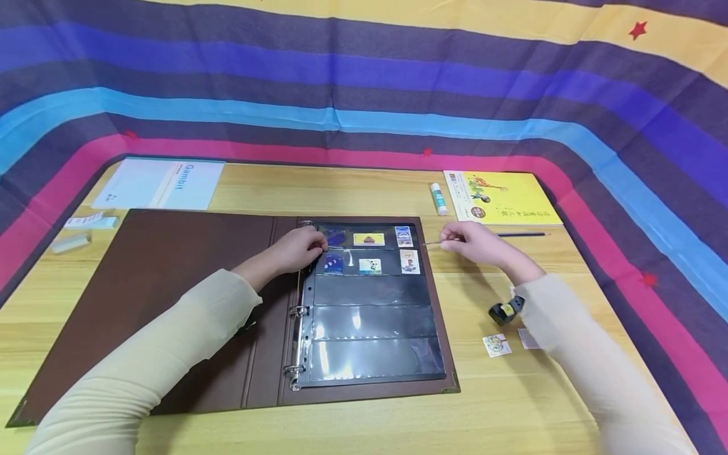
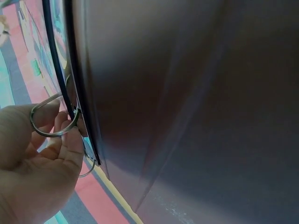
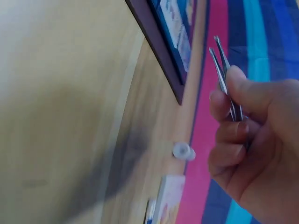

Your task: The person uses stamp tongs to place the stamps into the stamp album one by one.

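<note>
A brown ring binder lies spread on the table, its black stamp page divided into clear pocket rows. Stamps fill parts of the upper two rows, among them a yellow stamp, a panda stamp and a dark blue stamp. My left hand touches the page's upper left, fingers bent beside a metal ring; whether they pinch the sheet is hidden. Right of the page, my right hand holds metal tweezers between thumb and fingers, tips apart with nothing between them.
Loose stamps and a black tape dispenser lie near my right forearm. Beyond the right hand are a pencil, a glue stick and a yellow book. White Gambit packaging sits at the back left.
</note>
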`<state>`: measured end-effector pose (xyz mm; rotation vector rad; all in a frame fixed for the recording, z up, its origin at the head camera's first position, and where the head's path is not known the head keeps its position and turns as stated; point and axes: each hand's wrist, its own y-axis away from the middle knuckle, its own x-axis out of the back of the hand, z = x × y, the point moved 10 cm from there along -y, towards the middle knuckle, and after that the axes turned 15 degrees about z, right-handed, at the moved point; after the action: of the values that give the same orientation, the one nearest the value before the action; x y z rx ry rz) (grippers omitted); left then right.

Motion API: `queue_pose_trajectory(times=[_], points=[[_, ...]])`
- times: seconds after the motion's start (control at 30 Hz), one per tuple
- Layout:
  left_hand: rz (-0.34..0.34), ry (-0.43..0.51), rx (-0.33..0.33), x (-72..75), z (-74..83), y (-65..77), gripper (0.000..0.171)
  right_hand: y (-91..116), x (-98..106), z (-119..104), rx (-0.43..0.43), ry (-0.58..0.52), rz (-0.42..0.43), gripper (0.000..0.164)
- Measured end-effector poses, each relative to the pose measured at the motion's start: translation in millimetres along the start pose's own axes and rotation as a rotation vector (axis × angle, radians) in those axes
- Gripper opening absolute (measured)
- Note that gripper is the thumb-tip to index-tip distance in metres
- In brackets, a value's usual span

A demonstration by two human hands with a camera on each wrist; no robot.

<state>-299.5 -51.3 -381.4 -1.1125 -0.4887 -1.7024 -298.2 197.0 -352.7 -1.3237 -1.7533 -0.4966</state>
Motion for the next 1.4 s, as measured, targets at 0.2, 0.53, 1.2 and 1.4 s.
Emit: queue_pose_trajectory(times=[0.2,0.53,1.2,1.4], points=[[-0.006,-0.011,-0.009,0.4,-0.1,0.5,0.013,54,14,8,-0.019,-0.084,-0.037,0.014],[-0.002,0.028,-0.039,5.0,6.5,3.1,0.012,143,9,15,0.005,-0.363,-0.297,0.008],[-0.013,-0.009,0.001,1.0,1.1,0.9,0.013,139,4,32,-0.095,-0.225,-0.138,0.011],[-0.012,-0.004,-0.007,1.2,2.5,1.9,0.013,114,7,42,-0.139,-0.09,0.007,0.012]])
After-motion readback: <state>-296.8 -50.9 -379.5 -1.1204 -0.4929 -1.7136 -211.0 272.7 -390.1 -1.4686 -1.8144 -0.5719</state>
